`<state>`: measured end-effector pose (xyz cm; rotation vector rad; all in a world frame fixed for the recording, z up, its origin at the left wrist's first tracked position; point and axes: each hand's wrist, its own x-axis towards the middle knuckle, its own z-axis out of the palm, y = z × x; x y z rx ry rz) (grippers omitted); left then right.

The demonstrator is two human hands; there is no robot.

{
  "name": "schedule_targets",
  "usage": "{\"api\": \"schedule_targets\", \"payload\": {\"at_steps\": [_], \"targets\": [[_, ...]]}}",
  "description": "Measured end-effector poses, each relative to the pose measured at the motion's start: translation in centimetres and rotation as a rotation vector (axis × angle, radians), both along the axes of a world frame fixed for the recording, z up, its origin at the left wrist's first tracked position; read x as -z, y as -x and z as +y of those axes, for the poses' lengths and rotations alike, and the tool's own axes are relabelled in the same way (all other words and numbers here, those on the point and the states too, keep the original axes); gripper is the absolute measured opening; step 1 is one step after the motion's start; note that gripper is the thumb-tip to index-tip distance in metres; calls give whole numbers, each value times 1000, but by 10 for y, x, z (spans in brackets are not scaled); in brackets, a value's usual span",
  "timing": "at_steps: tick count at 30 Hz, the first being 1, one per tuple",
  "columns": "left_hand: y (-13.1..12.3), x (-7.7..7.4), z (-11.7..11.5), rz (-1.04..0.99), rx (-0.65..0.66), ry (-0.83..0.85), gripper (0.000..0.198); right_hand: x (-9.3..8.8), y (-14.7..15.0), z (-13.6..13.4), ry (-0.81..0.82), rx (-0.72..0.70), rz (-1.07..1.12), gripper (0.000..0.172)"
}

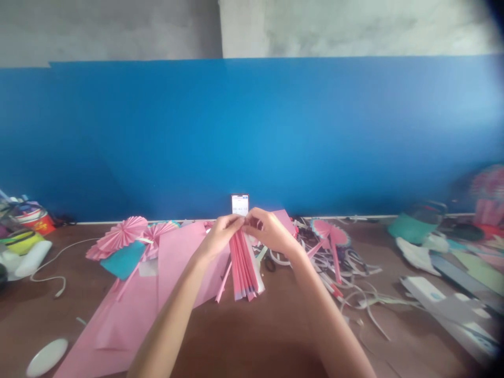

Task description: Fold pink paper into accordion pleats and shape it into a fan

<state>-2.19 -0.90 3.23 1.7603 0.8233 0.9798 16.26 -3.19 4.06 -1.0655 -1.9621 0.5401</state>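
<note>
My left hand and my right hand meet above the brown table, both pinching the top of a pleated pink paper bundle. The folded strips hang down and fan slightly toward me, with pale and blue edges at the lower end. A large flat pink paper sheet lies under and left of the bundle. A small phone stands against the blue wall just behind my fingers.
Finished pink paper fans and a teal paper piece lie at the left. Another fan on a stick and white paper scraps spread to the right. Boxes and containers crowd the right edge; bowls sit far left.
</note>
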Motion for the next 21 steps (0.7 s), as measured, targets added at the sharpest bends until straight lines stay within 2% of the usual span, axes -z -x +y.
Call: {"api": "schedule_targets", "payload": {"at_steps": [9, 21], "targets": [[2, -3, -4, 22, -21, 9, 41, -1, 3, -3, 30, -16, 33, 8], [2, 0, -1, 96, -9, -19, 42, 0, 2, -3, 67, 7, -7, 12]]}}
